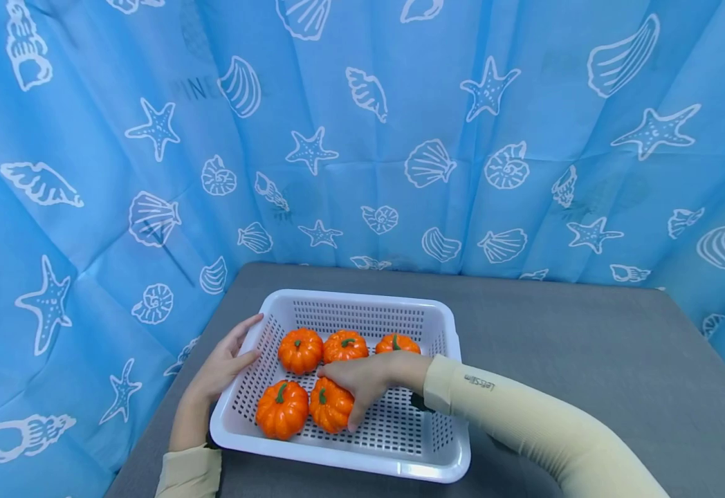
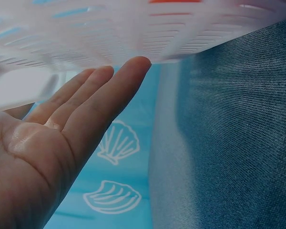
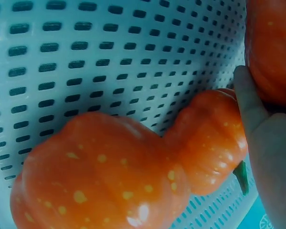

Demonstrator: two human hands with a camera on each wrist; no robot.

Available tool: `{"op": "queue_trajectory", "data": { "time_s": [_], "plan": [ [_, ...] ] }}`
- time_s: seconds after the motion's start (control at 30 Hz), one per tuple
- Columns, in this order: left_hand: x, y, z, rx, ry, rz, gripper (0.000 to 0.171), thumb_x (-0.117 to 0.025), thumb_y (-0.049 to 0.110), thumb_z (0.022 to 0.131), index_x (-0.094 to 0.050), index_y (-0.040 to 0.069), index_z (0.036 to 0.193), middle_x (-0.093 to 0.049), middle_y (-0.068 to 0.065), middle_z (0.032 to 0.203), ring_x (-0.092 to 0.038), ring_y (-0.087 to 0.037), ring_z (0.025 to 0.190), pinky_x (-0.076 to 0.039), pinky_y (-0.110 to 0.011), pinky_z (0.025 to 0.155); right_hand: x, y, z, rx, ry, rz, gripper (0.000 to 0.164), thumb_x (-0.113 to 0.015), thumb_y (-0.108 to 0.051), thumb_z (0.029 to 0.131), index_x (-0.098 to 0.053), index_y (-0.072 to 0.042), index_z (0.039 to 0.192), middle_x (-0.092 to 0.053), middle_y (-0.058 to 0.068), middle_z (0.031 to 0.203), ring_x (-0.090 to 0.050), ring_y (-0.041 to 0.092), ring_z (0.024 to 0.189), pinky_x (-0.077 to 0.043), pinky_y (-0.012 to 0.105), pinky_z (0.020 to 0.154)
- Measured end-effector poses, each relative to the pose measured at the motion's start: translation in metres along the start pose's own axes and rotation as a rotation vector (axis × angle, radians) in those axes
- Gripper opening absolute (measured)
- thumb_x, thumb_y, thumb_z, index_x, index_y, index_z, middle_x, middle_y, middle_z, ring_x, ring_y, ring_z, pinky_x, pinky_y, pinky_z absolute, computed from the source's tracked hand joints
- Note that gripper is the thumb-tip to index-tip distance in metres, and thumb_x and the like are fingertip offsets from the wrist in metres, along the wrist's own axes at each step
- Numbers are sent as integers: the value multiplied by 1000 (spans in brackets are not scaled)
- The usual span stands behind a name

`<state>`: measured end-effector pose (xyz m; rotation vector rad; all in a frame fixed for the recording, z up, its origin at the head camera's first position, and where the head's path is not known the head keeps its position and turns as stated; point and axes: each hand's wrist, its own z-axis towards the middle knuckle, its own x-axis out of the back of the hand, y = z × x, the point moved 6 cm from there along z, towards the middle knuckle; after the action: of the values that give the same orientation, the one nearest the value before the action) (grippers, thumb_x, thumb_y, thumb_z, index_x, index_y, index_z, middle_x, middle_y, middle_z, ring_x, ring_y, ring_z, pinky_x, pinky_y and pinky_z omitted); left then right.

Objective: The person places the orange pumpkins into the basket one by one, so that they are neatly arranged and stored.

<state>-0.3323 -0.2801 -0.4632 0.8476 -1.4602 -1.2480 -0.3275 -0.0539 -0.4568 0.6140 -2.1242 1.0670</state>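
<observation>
A white perforated plastic basket (image 1: 362,465) holds several glossy orange mini pumpkins with green stems. My right hand (image 1: 365,377) reaches over the basket and grips the front-middle pumpkin (image 1: 330,408), thumb on its right side and fingers across its top. Left of it sits another pumpkin (image 1: 281,409); behind are a back-left pumpkin (image 1: 300,351), a back-middle pumpkin (image 1: 345,344) and a back-right pumpkin (image 1: 398,343), partly covered by my hand and wrist. My left hand (image 1: 222,366) holds the basket's left side, thumb over the rim, fingers (image 2: 105,102) extended along the outer wall.
Beneath the basket lies a grey cloth-covered table (image 1: 574,346), stretching far to the right. A blue curtain (image 1: 350,187) with white shells and starfish hangs behind the table and along its left side.
</observation>
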Motion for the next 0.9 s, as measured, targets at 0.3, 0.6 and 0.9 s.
{"op": "queue_trajectory", "data": {
  "time_s": [0.3, 0.6, 0.9],
  "plan": [
    [1, -1, 0, 8, 0, -1, 64, -52, 11, 96, -18, 19, 151, -31, -29, 144, -58, -49, 106, -58, -48, 71, -6, -1, 7, 46, -27, -47, 101, -82, -38, 71, -22, -14, 149, -33, -2, 150, -35, 9, 134, -30, 34, 114],
    [2, -2, -1, 0, -7, -8, 64, -51, 11, 97, -18, 18, 151, -30, -30, 144, -58, -47, 106, -58, -48, 71, -9, 0, 12, 19, -48, -47, 102, -83, -41, 69, -23, -18, 148, -34, -5, 148, -37, 7, 132, -32, 35, 114],
    [0, 0, 0, 0, -3, -2, 64, -51, 10, 96, -19, 18, 151, -31, -29, 144, -58, -48, 106, -58, -48, 71, -13, 13, 20, 4, -72, -92, 108, -83, -50, 61, -23, -25, 147, -34, -10, 147, -37, 6, 132, -31, 35, 114]
  ]
}}
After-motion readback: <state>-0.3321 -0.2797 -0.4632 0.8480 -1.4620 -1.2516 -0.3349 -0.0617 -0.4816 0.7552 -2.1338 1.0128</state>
